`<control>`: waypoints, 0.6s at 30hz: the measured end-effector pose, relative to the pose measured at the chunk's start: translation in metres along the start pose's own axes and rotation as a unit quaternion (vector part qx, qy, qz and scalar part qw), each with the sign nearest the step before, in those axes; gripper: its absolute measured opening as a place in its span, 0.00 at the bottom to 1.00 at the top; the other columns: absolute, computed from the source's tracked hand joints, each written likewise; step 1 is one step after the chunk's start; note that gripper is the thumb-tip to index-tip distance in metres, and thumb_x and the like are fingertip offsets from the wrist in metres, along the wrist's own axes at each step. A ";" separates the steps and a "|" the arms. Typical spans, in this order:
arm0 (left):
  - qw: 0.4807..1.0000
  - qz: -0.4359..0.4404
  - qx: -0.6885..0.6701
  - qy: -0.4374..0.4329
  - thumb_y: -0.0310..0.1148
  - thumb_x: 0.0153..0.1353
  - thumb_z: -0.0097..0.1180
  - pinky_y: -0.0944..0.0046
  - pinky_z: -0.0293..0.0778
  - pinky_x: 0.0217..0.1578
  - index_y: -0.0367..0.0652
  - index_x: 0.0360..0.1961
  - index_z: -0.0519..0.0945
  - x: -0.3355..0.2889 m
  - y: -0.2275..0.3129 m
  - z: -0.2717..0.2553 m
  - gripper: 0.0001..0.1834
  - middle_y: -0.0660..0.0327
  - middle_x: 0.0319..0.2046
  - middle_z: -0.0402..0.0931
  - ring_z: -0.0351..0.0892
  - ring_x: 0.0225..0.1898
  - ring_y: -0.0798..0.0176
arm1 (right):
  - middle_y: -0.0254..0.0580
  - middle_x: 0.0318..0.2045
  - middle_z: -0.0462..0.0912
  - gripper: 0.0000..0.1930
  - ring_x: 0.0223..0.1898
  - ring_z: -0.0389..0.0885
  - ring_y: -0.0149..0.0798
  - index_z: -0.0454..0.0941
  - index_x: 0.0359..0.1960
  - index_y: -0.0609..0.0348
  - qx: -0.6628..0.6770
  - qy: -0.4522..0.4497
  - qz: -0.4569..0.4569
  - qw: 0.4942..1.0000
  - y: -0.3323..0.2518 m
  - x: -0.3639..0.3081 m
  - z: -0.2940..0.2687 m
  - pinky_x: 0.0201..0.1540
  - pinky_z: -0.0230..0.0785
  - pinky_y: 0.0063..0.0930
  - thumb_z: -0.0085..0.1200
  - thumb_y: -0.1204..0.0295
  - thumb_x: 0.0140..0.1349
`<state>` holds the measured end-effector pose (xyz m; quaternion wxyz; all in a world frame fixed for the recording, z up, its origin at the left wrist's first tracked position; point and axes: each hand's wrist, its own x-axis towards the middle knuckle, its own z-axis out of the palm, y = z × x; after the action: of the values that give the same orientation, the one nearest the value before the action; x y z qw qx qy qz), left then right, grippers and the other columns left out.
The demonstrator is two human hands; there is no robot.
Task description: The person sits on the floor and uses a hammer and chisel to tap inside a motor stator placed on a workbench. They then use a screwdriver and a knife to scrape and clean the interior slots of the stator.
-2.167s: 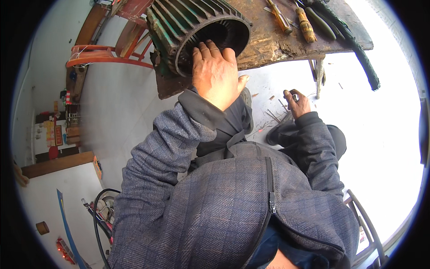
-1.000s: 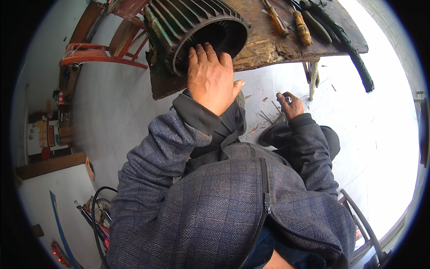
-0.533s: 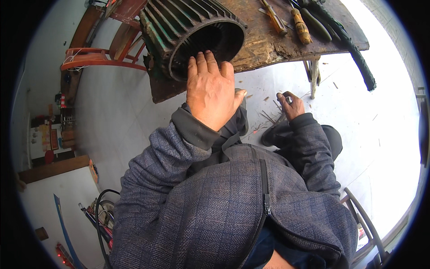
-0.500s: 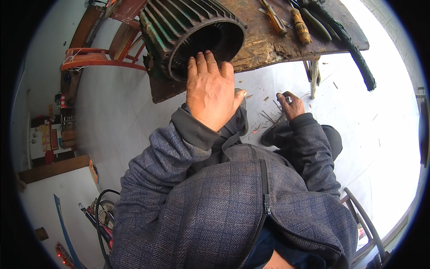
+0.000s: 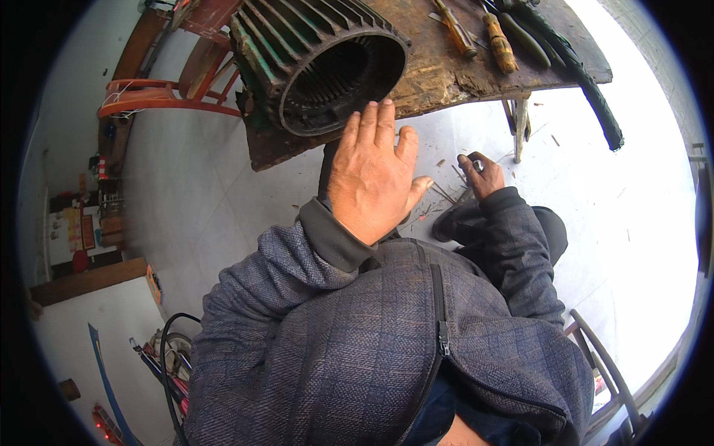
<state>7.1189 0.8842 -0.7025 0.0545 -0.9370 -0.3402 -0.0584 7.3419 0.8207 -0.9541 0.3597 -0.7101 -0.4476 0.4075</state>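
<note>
A finned metal motor housing, with worn green paint, lies on its side on the worn wooden table, its round open end toward me. Slots line the dark bore inside. Just below the lower rim is my left hand, back up, fingers stretched out and thumb apart, holding nothing. Whether its fingertips touch the rim I cannot tell. Lower and to the right, my right hand is closed around a small tool with a shiny round metal end; the rest of it is hidden.
At the table's right lie a screwdriver with an amber handle, a wooden-handled tool and a dark wrapped bundle hanging over the edge. Thin scraps litter the floor. A reddish chair stands left, another chair at lower right.
My left hand has drawn back from the housing's opening, toward me and slightly right, leaving more of the bore in sight. My right hand stays in place, still closed on the tool.
</note>
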 end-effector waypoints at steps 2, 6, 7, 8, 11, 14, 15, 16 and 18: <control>0.998 -0.022 0.042 0.038 0.50 0.57 0.76 0.40 0.62 0.74 0.32 0.63 0.74 0.010 -0.014 0.001 0.42 0.34 0.68 0.71 0.71 0.70 0.33 | 0.56 0.28 0.87 0.34 0.30 0.87 0.52 0.86 0.49 0.67 -0.016 -0.015 0.024 0.999 -0.002 0.000 0.000 0.40 0.79 0.44 0.54 0.41 0.75; 0.986 -0.081 0.144 0.019 0.56 0.59 0.72 0.41 0.62 0.73 0.27 0.68 0.68 0.039 -0.040 0.008 0.49 0.36 0.62 0.76 0.75 0.66 0.38 | 0.57 0.27 0.88 0.33 0.30 0.89 0.48 0.86 0.52 0.68 -0.041 0.016 -0.015 0.999 -0.004 -0.002 0.000 0.39 0.81 0.40 0.55 0.43 0.75; 0.980 -0.094 0.173 0.009 0.57 0.58 0.72 0.42 0.62 0.72 0.26 0.68 0.67 0.044 -0.042 0.010 0.51 0.36 0.62 0.76 0.76 0.64 0.39 | 0.58 0.29 0.88 0.32 0.32 0.90 0.50 0.86 0.51 0.68 -0.033 0.014 -0.005 0.999 -0.004 -0.003 -0.001 0.41 0.81 0.41 0.55 0.43 0.75; 0.981 -0.100 0.167 0.011 0.57 0.58 0.72 0.42 0.62 0.72 0.26 0.68 0.67 0.048 -0.044 0.011 0.51 0.36 0.61 0.76 0.75 0.65 0.39 | 0.60 0.31 0.89 0.31 0.34 0.90 0.53 0.86 0.51 0.67 -0.024 0.016 0.000 1.000 -0.003 -0.004 -0.001 0.43 0.81 0.42 0.55 0.44 0.75; 0.979 -0.120 0.165 -0.006 0.57 0.58 0.73 0.41 0.62 0.72 0.26 0.68 0.67 0.049 -0.043 0.010 0.52 0.35 0.61 0.77 0.74 0.66 0.39 | 0.62 0.45 0.88 0.27 0.49 0.87 0.63 0.86 0.51 0.64 -0.008 0.054 -0.042 0.998 0.004 -0.009 -0.004 0.54 0.77 0.46 0.55 0.47 0.75; 0.977 -0.113 0.182 -0.005 0.57 0.58 0.72 0.40 0.61 0.73 0.26 0.69 0.67 0.045 -0.041 0.007 0.52 0.34 0.61 0.76 0.74 0.66 0.38 | 0.57 0.41 0.88 0.28 0.46 0.89 0.57 0.86 0.48 0.64 -0.087 0.122 -0.103 0.983 0.014 -0.014 -0.009 0.50 0.78 0.44 0.51 0.46 0.76; 0.978 -0.113 0.174 -0.020 0.58 0.58 0.72 0.40 0.59 0.75 0.25 0.70 0.67 0.043 -0.040 0.006 0.53 0.33 0.64 0.74 0.72 0.69 0.37 | 0.55 0.39 0.88 0.28 0.43 0.89 0.54 0.86 0.48 0.64 -0.080 0.101 -0.085 0.988 0.016 -0.016 -0.012 0.47 0.79 0.42 0.50 0.46 0.77; 0.978 -0.110 0.177 -0.028 0.58 0.58 0.72 0.40 0.58 0.75 0.25 0.70 0.66 0.041 -0.040 0.005 0.54 0.32 0.65 0.73 0.71 0.69 0.36 | 0.53 0.36 0.88 0.28 0.39 0.89 0.52 0.86 0.47 0.64 -0.073 0.080 -0.066 0.992 0.016 -0.020 -0.016 0.44 0.79 0.41 0.49 0.47 0.78; 0.978 -0.104 0.175 -0.038 0.59 0.58 0.72 0.40 0.57 0.76 0.25 0.71 0.65 0.037 -0.038 0.004 0.55 0.32 0.68 0.71 0.69 0.71 0.35 | 0.50 0.32 0.88 0.28 0.34 0.89 0.50 0.86 0.47 0.63 -0.042 0.068 -0.028 0.996 0.009 -0.030 -0.027 0.40 0.79 0.40 0.49 0.47 0.78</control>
<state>7.1231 0.9377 -0.6989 0.1987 -0.8740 -0.4423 0.0321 7.3614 0.7861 -0.9428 0.3704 -0.7380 -0.4581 0.3290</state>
